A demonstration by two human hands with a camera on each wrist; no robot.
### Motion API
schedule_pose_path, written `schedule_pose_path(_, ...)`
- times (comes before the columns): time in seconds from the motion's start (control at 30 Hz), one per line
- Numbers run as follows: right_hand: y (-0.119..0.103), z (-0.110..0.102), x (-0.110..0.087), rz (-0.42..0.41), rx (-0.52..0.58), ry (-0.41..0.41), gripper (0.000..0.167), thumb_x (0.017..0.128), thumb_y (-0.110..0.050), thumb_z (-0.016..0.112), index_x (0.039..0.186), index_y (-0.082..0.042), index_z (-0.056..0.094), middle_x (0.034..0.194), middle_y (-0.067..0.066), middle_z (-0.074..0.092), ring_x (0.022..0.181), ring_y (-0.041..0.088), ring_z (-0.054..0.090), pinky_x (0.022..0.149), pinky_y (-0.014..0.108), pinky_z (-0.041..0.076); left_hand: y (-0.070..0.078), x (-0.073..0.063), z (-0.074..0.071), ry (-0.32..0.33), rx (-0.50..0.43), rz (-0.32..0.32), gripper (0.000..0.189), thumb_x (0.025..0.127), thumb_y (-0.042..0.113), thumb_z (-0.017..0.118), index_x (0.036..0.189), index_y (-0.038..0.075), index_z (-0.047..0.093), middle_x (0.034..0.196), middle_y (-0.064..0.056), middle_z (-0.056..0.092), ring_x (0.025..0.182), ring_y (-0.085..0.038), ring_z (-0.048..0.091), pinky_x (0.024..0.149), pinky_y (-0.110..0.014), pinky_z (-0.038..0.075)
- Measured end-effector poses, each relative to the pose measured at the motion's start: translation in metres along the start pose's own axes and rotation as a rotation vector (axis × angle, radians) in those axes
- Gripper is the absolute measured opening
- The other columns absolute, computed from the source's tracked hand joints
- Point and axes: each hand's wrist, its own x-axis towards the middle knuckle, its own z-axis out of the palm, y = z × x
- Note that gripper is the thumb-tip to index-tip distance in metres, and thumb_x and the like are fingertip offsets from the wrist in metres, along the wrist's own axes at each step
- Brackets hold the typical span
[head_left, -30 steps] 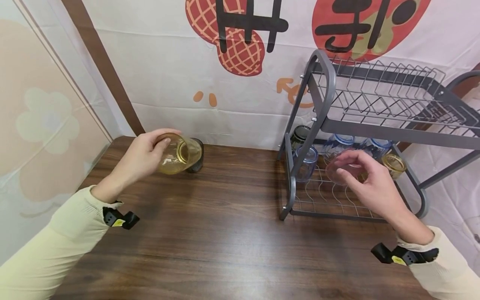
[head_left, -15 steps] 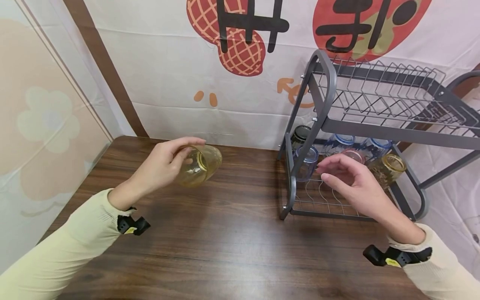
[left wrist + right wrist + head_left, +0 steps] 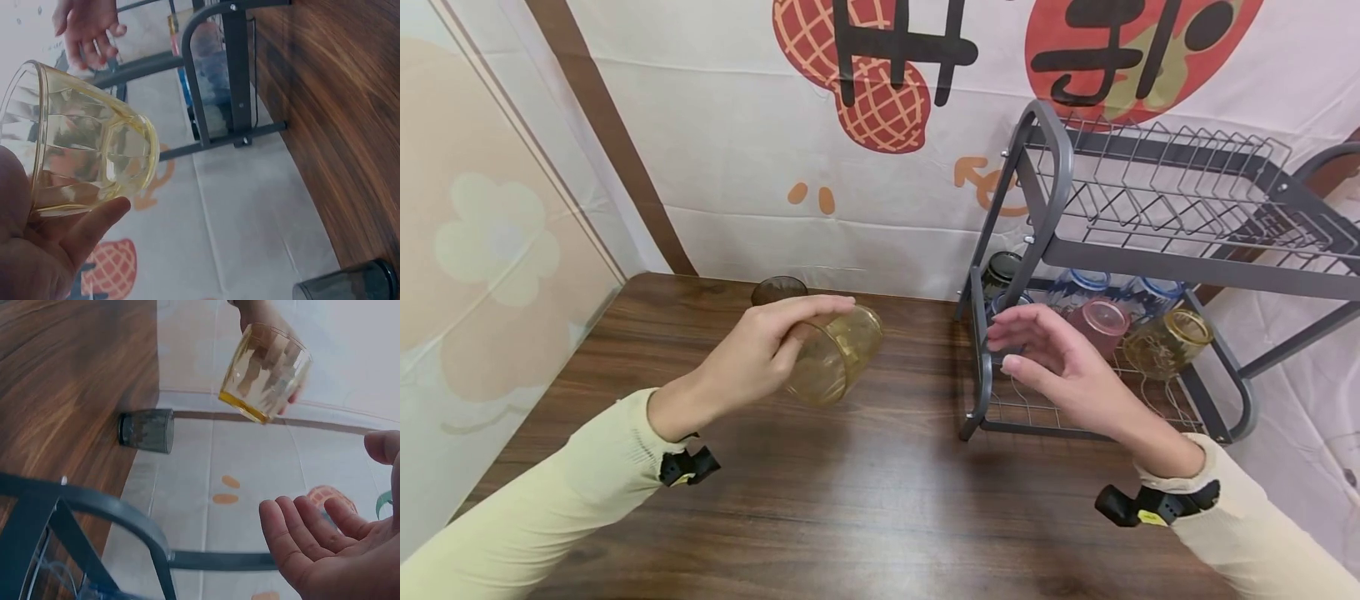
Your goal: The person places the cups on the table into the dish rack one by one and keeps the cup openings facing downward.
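Note:
My left hand (image 3: 752,358) grips a yellow glass cup (image 3: 838,354) near its rim, holding it tilted in the air above the table. In the left wrist view the cup (image 3: 94,147) shows faceted walls, with the thumb and fingers around its rim side. My right hand (image 3: 1067,367) hangs in front of the rack's lower shelf, fingers loosely bent and apart from the thumb, with nothing between them. The right wrist view also shows this hand (image 3: 337,544) bare. A dark grey glass (image 3: 778,289) stands on the table behind the left hand, partly hidden by it.
A two-tier grey metal dish rack (image 3: 1048,208) stands at the right. On its lower tier sit upturned glasses: a pink one (image 3: 1099,325), a yellow one (image 3: 1168,342), blue ones (image 3: 1078,287) and a dark one (image 3: 1002,271). A printed cloth (image 3: 737,167) hangs behind the wooden table (image 3: 850,500).
The left hand has carried the yellow cup to the right, away from the dark glass. The right hand has moved left from the rack's glasses, uncovering the pink and yellow ones.

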Motion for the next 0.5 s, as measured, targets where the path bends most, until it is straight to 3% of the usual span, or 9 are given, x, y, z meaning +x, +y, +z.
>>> schedule_pose_path(0.13, 0.0, 0.008, 0.005, 0.001, 0.038, -0.022, 0.035, 0.1, 0.004, 0.057, 0.134, 0.008, 0.048, 0.129, 0.01, 0.06, 0.116, 0.018, 0.064, 0.09, 0.022, 0.056, 0.003, 0.0, 0.007, -0.009, 0.024, 0.085, 0.062, 0.084, -0.027, 0.043, 0.132, 0.004, 0.065, 0.131, -0.006, 0.068, 0.124, -0.022, 0.063, 0.106, -0.022, 0.047)
schedule_pose_path(0.37, 0.005, 0.028, 0.013, 0.063, 0.163, -0.033, 0.037, 0.102, 0.0, 0.056, 0.136, 0.008, 0.045, 0.135, 0.017, 0.053, 0.12, 0.022, 0.061, 0.088, 0.037, 0.061, 0.007, 0.0, 0.017, 0.011, 0.042, 0.243, 0.067, 0.077, -0.03, 0.039, 0.131, 0.0, 0.064, 0.131, -0.011, 0.067, 0.123, -0.027, 0.063, 0.111, -0.028, 0.045)
schedule_pose_path(0.5, 0.01, 0.041, 0.015, 0.093, 0.236, -0.041, 0.043, 0.101, -0.002, 0.057, 0.14, 0.008, 0.042, 0.14, 0.019, 0.049, 0.124, 0.024, 0.058, 0.09, 0.038, 0.06, 0.011, 0.001, 0.022, 0.023, 0.047, 0.315, 0.057, 0.082, -0.026, 0.044, 0.129, -0.001, 0.065, 0.131, -0.014, 0.067, 0.124, -0.03, 0.062, 0.112, -0.032, 0.044)
